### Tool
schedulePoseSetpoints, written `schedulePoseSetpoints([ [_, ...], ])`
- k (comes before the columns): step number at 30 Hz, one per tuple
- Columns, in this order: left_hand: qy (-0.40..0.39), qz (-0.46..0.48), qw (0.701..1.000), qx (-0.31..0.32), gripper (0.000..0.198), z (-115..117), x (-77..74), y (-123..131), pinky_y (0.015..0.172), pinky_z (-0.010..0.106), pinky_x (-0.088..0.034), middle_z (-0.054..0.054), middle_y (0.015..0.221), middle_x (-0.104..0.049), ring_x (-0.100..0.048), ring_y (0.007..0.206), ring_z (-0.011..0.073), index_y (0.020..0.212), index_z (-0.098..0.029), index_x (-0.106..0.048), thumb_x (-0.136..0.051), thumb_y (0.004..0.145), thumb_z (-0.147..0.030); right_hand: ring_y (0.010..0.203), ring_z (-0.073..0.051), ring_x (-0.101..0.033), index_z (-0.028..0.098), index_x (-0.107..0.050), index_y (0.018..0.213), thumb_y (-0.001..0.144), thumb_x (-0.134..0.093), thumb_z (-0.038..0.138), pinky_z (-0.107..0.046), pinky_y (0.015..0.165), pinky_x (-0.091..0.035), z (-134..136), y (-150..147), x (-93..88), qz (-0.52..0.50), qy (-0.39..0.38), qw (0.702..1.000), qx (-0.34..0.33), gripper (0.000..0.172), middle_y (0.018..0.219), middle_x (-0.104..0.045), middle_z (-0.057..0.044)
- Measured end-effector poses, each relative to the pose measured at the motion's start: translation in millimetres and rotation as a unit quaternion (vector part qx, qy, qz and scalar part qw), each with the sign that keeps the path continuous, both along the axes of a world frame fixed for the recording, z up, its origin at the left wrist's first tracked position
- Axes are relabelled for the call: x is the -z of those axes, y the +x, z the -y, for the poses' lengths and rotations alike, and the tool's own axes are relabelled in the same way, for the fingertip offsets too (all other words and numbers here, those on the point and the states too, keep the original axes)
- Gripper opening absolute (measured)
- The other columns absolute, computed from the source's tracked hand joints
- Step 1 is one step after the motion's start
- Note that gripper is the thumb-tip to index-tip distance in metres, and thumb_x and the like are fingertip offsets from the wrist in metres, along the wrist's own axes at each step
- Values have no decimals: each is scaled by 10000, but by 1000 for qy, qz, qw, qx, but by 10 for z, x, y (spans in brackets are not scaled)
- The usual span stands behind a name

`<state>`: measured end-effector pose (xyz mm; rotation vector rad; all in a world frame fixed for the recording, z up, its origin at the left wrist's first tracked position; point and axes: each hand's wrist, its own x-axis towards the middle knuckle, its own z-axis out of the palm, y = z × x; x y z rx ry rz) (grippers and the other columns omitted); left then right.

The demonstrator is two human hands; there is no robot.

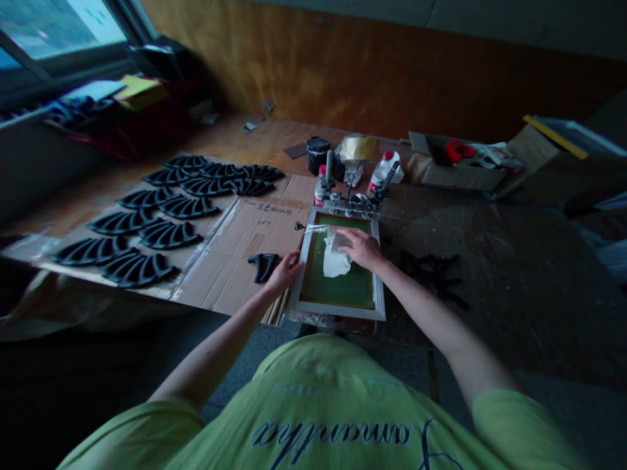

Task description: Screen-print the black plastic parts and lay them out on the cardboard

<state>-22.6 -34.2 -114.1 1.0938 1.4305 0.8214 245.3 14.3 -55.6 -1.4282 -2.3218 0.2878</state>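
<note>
The green mesh panel [355,287] sits in its pale metal frame [343,311] on the surface [504,254], just right of a cardboard sheet [223,264]. Work on the mesh looks to be underway: a white cloth [337,263] lies on it, and much of the green around the cloth is uncovered. How much of the panel is left to go over, nothing visible settles. The hands are apart. The right hand [361,248] has its fingers closed on the cloth's upper part; the left hand [287,271] is at the frame's left rail, though in this dim, soft view I cannot tell whether it grips or only rests there.

The mesh is flat and smooth, the cloth limp with a ragged edge, the rails straight and hard-cornered. Beside the left hand lies a black forked piece [263,266]; farther left, ribbed, fan-shaped black pieces [140,266] are laid out in rows. Behind the frame stand metal clamps [350,203] and plastic bottles [379,173] with red caps.
</note>
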Motion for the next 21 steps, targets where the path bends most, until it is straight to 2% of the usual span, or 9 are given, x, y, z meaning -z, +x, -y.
schedulePoseSetpoints([
  [2, -1, 23, 1000, 6, 741, -16, -150, -23, 461, 186, -333, -45, 631, -596, -479, 482, 87, 1391, -169, -547, -725, 754, -503, 974, -238, -635, 286, -570, 1394, 833, -754, 302, -383, 888, -495, -273, 89, -137, -43, -8, 997, 56, 591, 1111, -708, -66],
  [5, 55, 68, 996, -24, 607, -80, -462, 4, 454, 188, -338, -31, 623, -573, -471, 482, 80, 1203, -151, -663, -675, 793, -597, 869, -199, -635, 226, -588, 1360, 922, -631, 389, -348, 839, -499, -531, 527, -246, -117, -16, 980, 162, 470, 1019, -709, -68],
  [7, 112, 106, 986, -58, 578, -182, -710, 78, 482, 197, -390, 0, 652, -596, -517, 523, 90, 1016, -138, -699, -593, 832, -675, 826, -184, -623, 169, -636, 1244, 991, -484, 386, -332, 805, -492, -536, 873, -200, -149, -16, 956, 253, 366, 962, -705, -82],
  [9, 175, 135, 972, -81, 602, -349, -971, 177, 538, 211, -459, 30, 718, -643, -589, 603, 114, 980, -146, -688, -524, 861, -713, 796, -190, -612, 160, -680, 1062, 990, -466, 384, -329, 778, -487, -401, 1068, -41, -152, -28, 941, 301, 317, 888, -701, -81],
  [12, 239, 149, 956, -79, 594, -676, -1334, 301, 633, 232, -534, 55, 833, -696, -670, 755, 147, 1098, -172, -648, -453, 909, -700, 791, -195, -615, 191, -678, 845, 899, -640, 457, -318, 774, -484, -31, 930, 324, -101, -84, 964, 231, 275, 819, -688, -54],
  [14, 247, 145, 955, -72, 573, -853, -1500, 339, 659, 233, -548, 56, 845, -696, -686, 791, 146, 1148, -179, -617, -408, 943, -673, 898, -211, -625, 185, -666, 842, 859, -705, 476, -321, 829, -475, 206, 654, 537, -18, -97, 982, 159, 294, 915, -692, -79],
  [17, 242, 146, 954, -98, 542, -846, -1509, 367, 659, 217, -543, 49, 851, -690, -688, 782, 130, 1206, -197, -574, -389, 966, -647, 1021, -240, -614, 162, -639, 932, 927, -647, 402, -325, 858, -452, 395, 272, 649, 103, -99, 980, 137, 240, 1044, -682, -142],
  [19, 184, 155, 967, -87, 554, -595, -1335, 416, 636, 219, -539, 57, 848, -698, -684, 748, 134, 1192, -192, -573, -433, 942, -666, 976, -239, -633, 158, -612, 1009, 985, -556, 354, -316, 798, -448, 446, 95, 593, 123, -131, 968, 175, 205, 1024, -690, -149],
  [21, 44, 161, 986, -6, 597, -204, -1068, 516, 603, 249, -542, 85, 828, -711, -682, 712, 164, 1115, -162, -601, -508, 886, -705, 935, -240, -644, 164, -589, 1066, 1014, -493, 340, -316, 749, -446, 516, -77, 501, 97, -148, 960, 215, 208, 1005, -694, -144],
])
